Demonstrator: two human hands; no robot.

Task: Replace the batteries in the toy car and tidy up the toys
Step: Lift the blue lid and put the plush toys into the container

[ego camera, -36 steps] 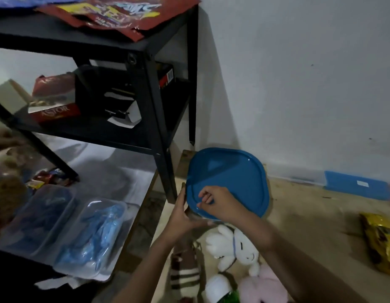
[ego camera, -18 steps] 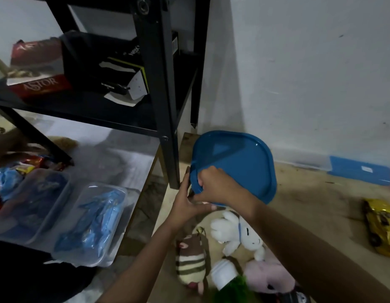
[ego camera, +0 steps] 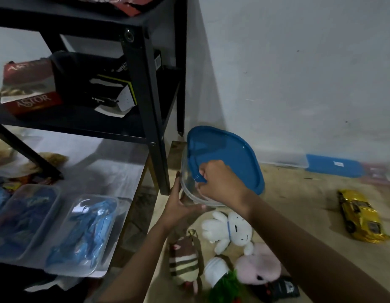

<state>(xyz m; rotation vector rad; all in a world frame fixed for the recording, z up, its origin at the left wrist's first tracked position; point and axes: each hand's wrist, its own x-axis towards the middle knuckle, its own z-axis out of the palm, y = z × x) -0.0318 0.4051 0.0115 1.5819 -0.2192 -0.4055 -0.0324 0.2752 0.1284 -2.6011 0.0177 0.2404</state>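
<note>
Head view. Your right hand (ego camera: 220,182) is clenched on the near edge of the blue lid (ego camera: 231,154), fingers curled over its rim and knuckles up. Your left hand (ego camera: 178,209) is spread, thumb raised and fingers nearly straight, pressed flat against the lower side wall of the clear container (ego camera: 186,191). The lid is smooth, glossy plastic, a rounded square with a raised rim. It lies over the container's mouth and slopes towards you. Whether it is sealed cannot be told. The container wall is transparent and curved.

The yellow toy car (ego camera: 362,217) lies on the tan worktop (ego camera: 299,206), well apart from both hands to the right. It is shiny and metallic in finish, and neither hand touches it.

Just below the container lie soft toys:
- a white plush (ego camera: 231,228);
- a brown-and-cream striped plush (ego camera: 185,259);
- a pink plush (ego camera: 257,267).

To the left stands a black metal shelf (ego camera: 146,84) carrying a red box (ego camera: 30,92). Below it lie clear plastic packs (ego camera: 86,232) with blue contents. A second blue-lidded box (ego camera: 334,165) sits against the white wall.
</note>
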